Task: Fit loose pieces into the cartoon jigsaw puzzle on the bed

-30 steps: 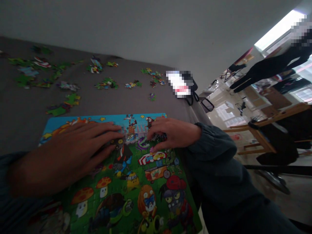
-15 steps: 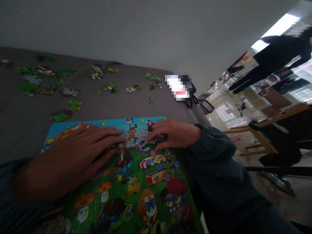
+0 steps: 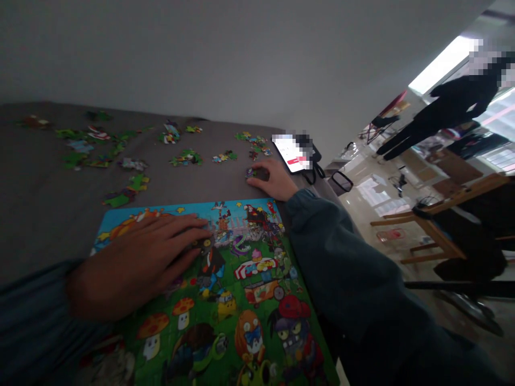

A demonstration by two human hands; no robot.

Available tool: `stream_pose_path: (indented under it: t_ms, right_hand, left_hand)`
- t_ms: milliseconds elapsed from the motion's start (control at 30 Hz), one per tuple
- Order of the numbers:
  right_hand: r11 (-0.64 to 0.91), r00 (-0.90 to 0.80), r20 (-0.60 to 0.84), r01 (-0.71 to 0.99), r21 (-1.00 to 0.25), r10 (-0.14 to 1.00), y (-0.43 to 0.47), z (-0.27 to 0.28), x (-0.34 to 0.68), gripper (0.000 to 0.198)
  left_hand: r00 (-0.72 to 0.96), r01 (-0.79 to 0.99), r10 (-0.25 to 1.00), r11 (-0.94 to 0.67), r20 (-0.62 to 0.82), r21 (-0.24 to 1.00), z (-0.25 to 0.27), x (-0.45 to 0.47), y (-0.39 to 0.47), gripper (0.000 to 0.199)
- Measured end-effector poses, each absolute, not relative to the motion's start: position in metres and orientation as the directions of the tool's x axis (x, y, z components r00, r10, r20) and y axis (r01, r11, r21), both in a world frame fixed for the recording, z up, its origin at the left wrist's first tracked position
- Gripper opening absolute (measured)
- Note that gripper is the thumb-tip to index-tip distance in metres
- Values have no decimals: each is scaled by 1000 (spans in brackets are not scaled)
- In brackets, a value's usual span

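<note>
My left hand point(image 3: 148, 262) lies flat on the upper left of a colourful cartoon jigsaw puzzle point(image 3: 249, 276), fingers stretched out and covering part of the picture. Beyond the puzzle's top edge, my right hand point(image 3: 276, 179) reaches onto the grey cloth. Its thumb and index finger close around a small purple-and-green puzzle piece point(image 3: 250, 173). The piece is partly hidden by the fingertips, and whether it is off the cloth I cannot tell.
Loose puzzle pieces lie along the back of the grey cloth point(image 3: 193, 182), some in a pile point(image 3: 96, 147) at left. A lit phone point(image 3: 290, 154) sits at the back right by a wall. A wooden chair point(image 3: 438, 230) and a standing person point(image 3: 450, 102) are farther right.
My right hand has moved from the puzzle's upper right up to the cloth and closed on a loose piece. The left hand stays on the puzzle; the view has shifted slightly.
</note>
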State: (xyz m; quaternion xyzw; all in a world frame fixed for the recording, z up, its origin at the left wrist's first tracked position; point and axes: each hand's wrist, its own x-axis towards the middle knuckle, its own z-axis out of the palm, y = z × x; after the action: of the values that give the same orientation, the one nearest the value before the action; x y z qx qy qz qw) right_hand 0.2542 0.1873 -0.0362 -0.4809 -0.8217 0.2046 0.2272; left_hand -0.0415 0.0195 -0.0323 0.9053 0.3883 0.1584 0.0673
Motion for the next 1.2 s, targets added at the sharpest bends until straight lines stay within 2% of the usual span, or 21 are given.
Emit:
stream_pose_path:
  t_ms: [133,267,367,500,800,933,1033,1133,1200]
  right_hand:
    - [358,-517,62,496,-791,854,171,-25,256,30]
    - [287,-764,-89,344,-894,640,131,-1,259,26]
    - [274,-833,-183,367,-889,523,104,13,253,31]
    - [307,-870,-210,369,-877,446,88,16,244,26]
    - [414,-880,-183,378,-828,438,85,13,241,24]
    - [444,-893,-128,334,-831,432,83,16,240,12]
    - [386,-889,-131,318,-866,439,80,18,240,13]
    - [340,-905,-149,297,-893,398,78,19,241,24]
    - [307,-907,-160,291,-906,389,78,19,241,23]
  left_hand:
    - [643,682,736,-676,212,280,-31,-41,19,40]
    - [627,685,751,-659,209,311,-33,-42,18,37]
    - [623,699,755,-655,204,288,-33,-41,18,43]
    - [637,695,747,-664,192,276,-34,-41,19,42]
    - [630,696,752,-657,193,289,-31,-40,18,39]
    - [629,701,755,-653,184,287,-32,-39,19,40]
    - [623,701,760,-647,183,300,-33,-40,19,39]
    - [628,690,756,-650,183,318,-33,-41,18,38]
    - [636,686,750,-658,184,310,-32,-41,18,38]
